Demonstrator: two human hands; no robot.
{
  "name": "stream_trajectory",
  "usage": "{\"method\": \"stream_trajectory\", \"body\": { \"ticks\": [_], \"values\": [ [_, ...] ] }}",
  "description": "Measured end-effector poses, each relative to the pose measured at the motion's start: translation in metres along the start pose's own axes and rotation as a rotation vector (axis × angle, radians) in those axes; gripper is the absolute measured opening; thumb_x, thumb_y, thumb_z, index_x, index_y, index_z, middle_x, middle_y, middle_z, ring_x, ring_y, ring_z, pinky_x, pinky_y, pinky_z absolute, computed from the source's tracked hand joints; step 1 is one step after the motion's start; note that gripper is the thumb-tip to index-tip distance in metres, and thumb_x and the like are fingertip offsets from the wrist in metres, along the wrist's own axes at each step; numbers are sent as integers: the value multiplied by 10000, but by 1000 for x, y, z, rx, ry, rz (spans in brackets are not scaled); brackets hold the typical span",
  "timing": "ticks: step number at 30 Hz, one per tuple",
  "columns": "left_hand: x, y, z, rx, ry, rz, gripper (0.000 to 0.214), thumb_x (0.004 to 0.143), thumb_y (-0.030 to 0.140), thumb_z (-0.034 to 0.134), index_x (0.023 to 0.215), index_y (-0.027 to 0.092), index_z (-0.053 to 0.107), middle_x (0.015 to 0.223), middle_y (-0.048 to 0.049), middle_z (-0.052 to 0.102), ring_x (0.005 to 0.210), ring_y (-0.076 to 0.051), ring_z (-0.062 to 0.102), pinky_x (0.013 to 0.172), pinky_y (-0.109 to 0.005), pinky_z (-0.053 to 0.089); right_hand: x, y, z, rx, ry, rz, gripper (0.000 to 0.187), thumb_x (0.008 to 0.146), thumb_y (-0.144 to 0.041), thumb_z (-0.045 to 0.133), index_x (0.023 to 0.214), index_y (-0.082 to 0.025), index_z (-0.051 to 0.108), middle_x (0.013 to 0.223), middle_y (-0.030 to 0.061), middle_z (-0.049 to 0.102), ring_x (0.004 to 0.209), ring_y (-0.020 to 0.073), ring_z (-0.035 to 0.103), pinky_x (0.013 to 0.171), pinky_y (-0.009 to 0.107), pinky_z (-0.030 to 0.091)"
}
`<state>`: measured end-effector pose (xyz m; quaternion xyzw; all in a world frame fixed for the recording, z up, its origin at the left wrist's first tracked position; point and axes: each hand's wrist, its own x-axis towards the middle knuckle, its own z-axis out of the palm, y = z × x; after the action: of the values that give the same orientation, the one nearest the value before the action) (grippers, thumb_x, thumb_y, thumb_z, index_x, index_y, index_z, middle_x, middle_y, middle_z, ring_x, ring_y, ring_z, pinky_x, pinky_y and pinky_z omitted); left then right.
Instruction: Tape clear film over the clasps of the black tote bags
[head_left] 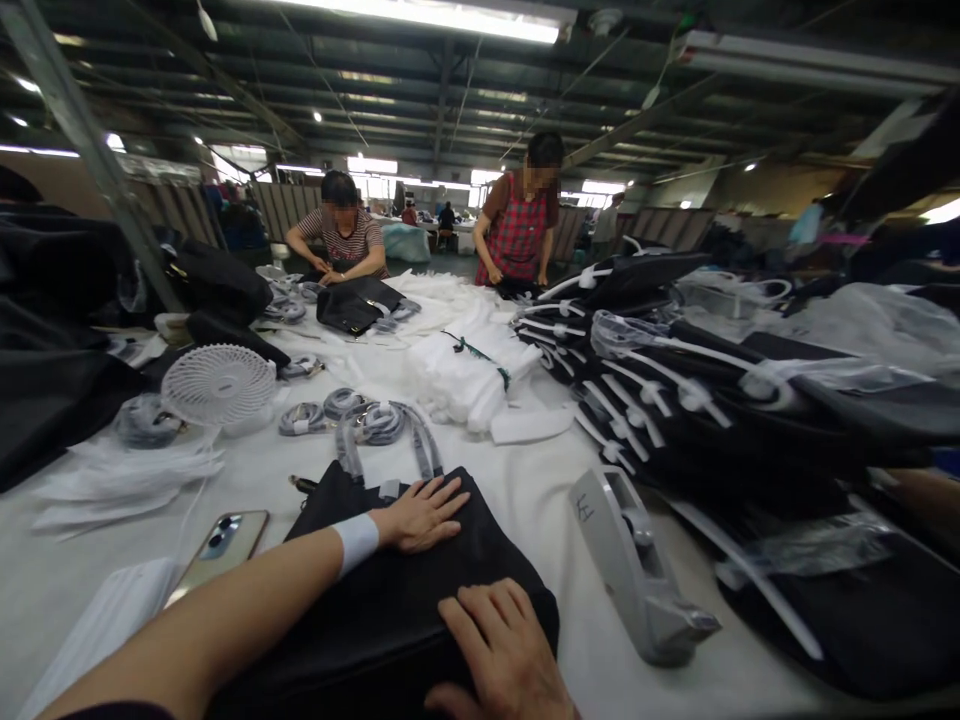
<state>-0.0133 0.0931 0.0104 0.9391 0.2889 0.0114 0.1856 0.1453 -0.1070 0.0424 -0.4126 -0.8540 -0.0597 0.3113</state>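
Observation:
A black handbag [420, 600] lies flat on the white table [540, 500] right in front of me. My left hand [421, 515], with a white band on the wrist, rests flat on the bag's upper part, fingers stretched out. My right hand [501, 650] lies palm down on the bag's near right corner, fingers a little spread. The bag's handles [382, 430], wrapped in grey protective film, stick out from its far edge.
A grey tape dispenser [637, 570] stands right of the bag. A phone [221, 545] lies at its left, a small white fan [219, 385] beyond. Stacked black bags [750, 400] fill the right side. White foam sheets [472, 370] lie mid-table. Two people work at the far end.

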Motion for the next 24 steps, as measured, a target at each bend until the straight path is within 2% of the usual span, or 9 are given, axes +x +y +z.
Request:
{"method": "stream_trajectory", "body": {
  "ticks": [3, 5, 7, 9, 12, 15, 18, 21, 24],
  "values": [
    [-3, -5, 7, 34, 5, -25, 593, 979, 527, 268, 1519, 303, 166, 1604, -83, 63, 1457, -354, 72, 1135, -615, 100, 1, 19, -14, 268, 82, 169, 477, 853, -509, 613, 1216, -199, 599, 1093, 126, 682, 1000, 286, 625, 924, 450, 479],
    [-3, -6, 6, 43, 39, -50, 584, 990, 503, 246, 1525, 302, 120, 1606, -92, 29, 1460, -336, 80, 1140, -601, 116, 4, 43, -24, 549, 215, 530, 441, 926, -506, 486, 1229, -204, 591, 1196, 136, 653, 1109, 269, 605, 987, 431, 462],
    [0, -2, 0, 51, 102, -39, 570, 996, 495, 232, 1524, 312, 116, 1608, -86, 16, 1461, -330, 72, 1142, -604, 113, 7, 69, -26, 835, 314, 937, 534, 908, -595, 460, 1208, -173, 594, 1236, 161, 632, 1161, 275, 588, 1016, 430, 450],
    [8, 6, -8, 62, 148, 52, 543, 999, 489, 247, 1513, 329, 175, 1609, -62, 66, 1461, -326, 72, 1145, -611, 76, 8, 88, -20, 1093, 268, 1152, 648, 818, -692, 530, 1143, -138, 619, 1185, 175, 656, 1149, 297, 598, 1013, 440, 450],
    [30, 20, -20, 53, 146, 239, 469, 1008, 456, 263, 1428, 289, 389, 1522, -65, 353, 1438, -297, 182, 1159, -583, 54, 9, 94, -4, 1343, 76, 1130, 688, 753, -729, 580, 1052, -115, 661, 1065, 153, 703, 1073, 309, 632, 977, 436, 462],
    [54, 28, -21, 29, 133, 287, 435, 1017, 420, 258, 1101, 221, 636, 1143, -74, 651, 1227, -248, 485, 1145, -525, 193, 11, 86, 2, 1387, 45, 1085, 698, 776, -747, 539, 1035, -114, 677, 1032, 131, 713, 1026, 297, 640, 956, 420, 462],
    [68, 28, -9, 5, 153, 216, 397, 1005, 418, 359, 892, 166, 645, 908, -61, 657, 942, -202, 606, 989, -459, 424, 13, 77, -4, 1435, 83, 1114, 708, 801, -755, 499, 1083, -131, 679, 1069, 130, 707, 1071, 293, 621, 1005, 422, 422],
    [68, 22, 9, -44, 194, 116, 307, 951, 429, 520, 1025, 147, 617, 1017, -69, 634, 915, -192, 612, 852, -407, 516, 10, 66, -9, 1513, 102, 1052, 751, 833, -768, 416, 1222, -163, 633, 1152, 126, 681, 1158, 285, 576, 1064, 425, 371],
    [62, 18, 25, -77, 220, 47, 307, 935, 414, 557, 1121, 172, 594, 1135, -84, 601, 951, -196, 603, 835, -387, 532, -1, 52, -11, 1364, 14, 999, 817, 806, -809, 396, 1238, -158, 635, 1128, 118, 689, 1139, 310, 577, 1024, 418, 421]
  ]
}}
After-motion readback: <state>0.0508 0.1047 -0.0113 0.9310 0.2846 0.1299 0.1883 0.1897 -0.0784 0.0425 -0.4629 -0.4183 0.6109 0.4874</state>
